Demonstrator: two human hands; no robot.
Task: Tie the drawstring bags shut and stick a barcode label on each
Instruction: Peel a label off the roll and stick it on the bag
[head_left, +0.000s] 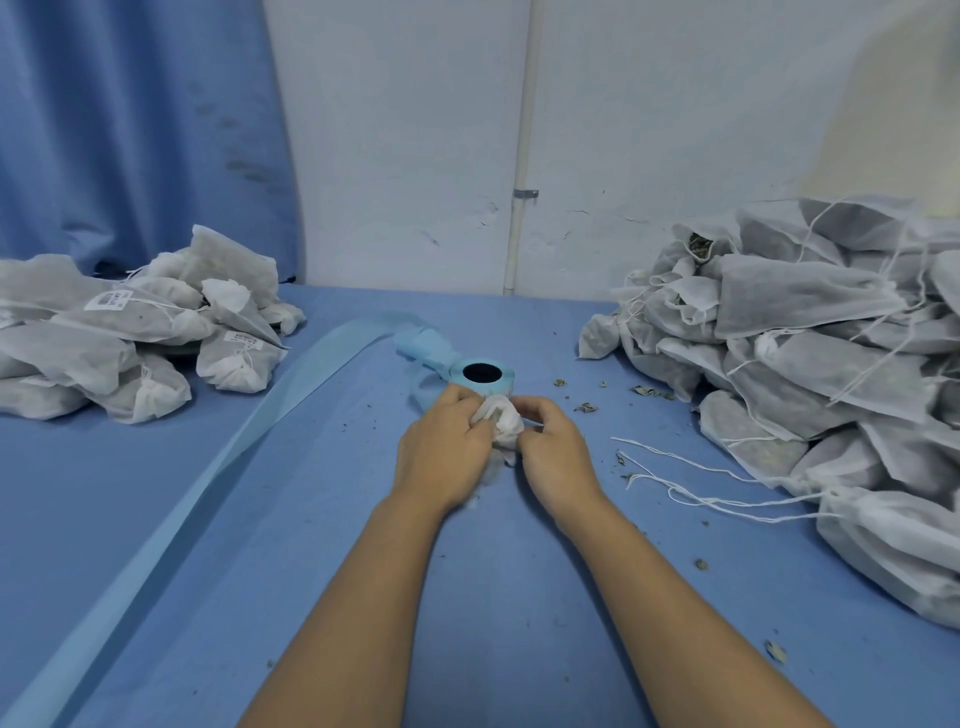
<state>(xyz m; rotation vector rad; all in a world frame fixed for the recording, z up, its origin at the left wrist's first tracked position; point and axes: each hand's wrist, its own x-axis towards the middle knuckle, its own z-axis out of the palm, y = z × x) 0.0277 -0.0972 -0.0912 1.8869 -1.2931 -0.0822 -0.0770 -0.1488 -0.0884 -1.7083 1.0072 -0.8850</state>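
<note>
A small white drawstring bag (503, 426) sits on the blue table between both hands, its gathered top bunched up. My left hand (441, 452) grips the bag's left side with curled fingers. My right hand (553, 452) pinches the bag's top from the right. Just behind them lies the blue label roll (482, 375), its backing strip (218, 467) trailing left toward the near edge. Most of the bag's body is hidden by my hands.
A pile of labelled, tied bags (130, 332) lies at the far left. A larger heap of unlabelled bags (810, 374) with loose white strings (691, 478) fills the right side. Dried herb crumbs (649, 391) dot the blue table (322, 571). A wall stands behind.
</note>
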